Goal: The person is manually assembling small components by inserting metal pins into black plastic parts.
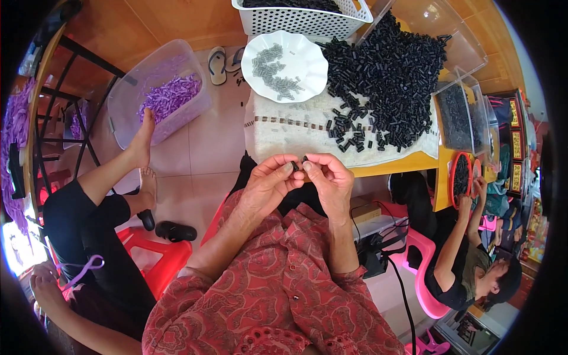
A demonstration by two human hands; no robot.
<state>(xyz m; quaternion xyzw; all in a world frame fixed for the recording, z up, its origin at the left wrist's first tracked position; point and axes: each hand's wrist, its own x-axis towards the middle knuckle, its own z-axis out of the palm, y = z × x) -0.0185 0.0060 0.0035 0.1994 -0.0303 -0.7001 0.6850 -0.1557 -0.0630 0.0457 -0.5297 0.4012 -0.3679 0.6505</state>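
In front of my chest, near the table's edge, both hands are raised with the fingertips almost meeting. My left hand point(266, 184) pinches a small black piece point(294, 166) between thumb and fingers. A second dark bit point(305, 158) shows at the fingertips of my right hand point(330, 182), which is also closed in a pinch; whether the two bits join is too small to tell. Beyond them lies a pale cloth point(275, 141) on the table. On it stand a white scalloped plate point(315, 68) with small clear tube-like pieces point(272, 68) and a large heap of short black pieces point(390, 83).
A white perforated basket point(296, 22) of black pieces stands at the back. Clear bins hold more at right. A translucent tub point(124, 121) with purple pieces is on the left floor. One person sits left beside a red stool point(157, 248); another works right at a red-rimmed tray point(454, 177).
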